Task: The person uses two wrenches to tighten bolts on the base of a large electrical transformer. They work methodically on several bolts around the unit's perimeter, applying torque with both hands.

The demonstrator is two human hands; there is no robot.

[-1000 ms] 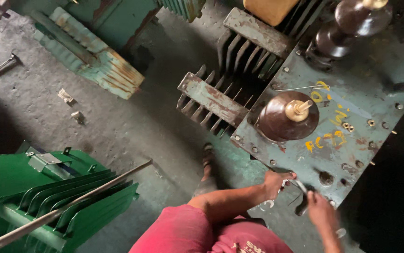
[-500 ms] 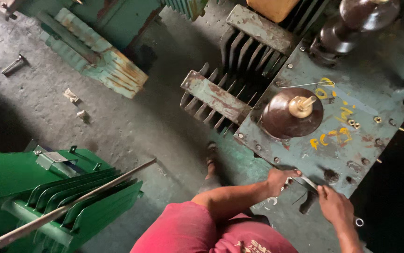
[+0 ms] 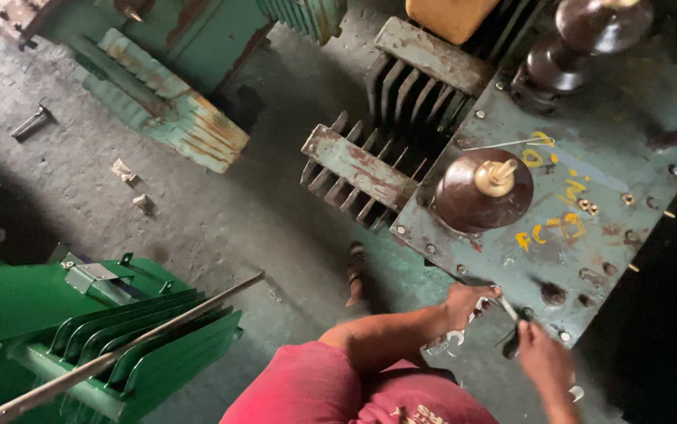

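Observation:
My left hand [image 3: 466,303] rests on the near edge of a worn teal transformer lid [image 3: 589,235] and grips a silver spanner [image 3: 454,338] whose ring end hangs below the fist. My right hand [image 3: 544,363] is just to its right, closed on a dark tool [image 3: 512,339] that points at a bolt by the lid's edge. A thin shiny bar [image 3: 505,305] runs between the two hands. A brown porcelain bushing [image 3: 481,191] with a pale stud stands on the lid above my hands. My pink shirt [image 3: 330,389] fills the bottom.
Rusty cooling fins [image 3: 358,169] stick out left of the lid. A green finned tank [image 3: 103,338] with a long metal rod [image 3: 118,353] across it lies at the lower left. Another old teal tank [image 3: 158,102] sits top left. My sandalled foot [image 3: 355,273] is on the concrete floor.
Both hands have stayed at the lid's near edge. My right hand has drawn a little closer to the left one, and the dark tool has turned more upright.

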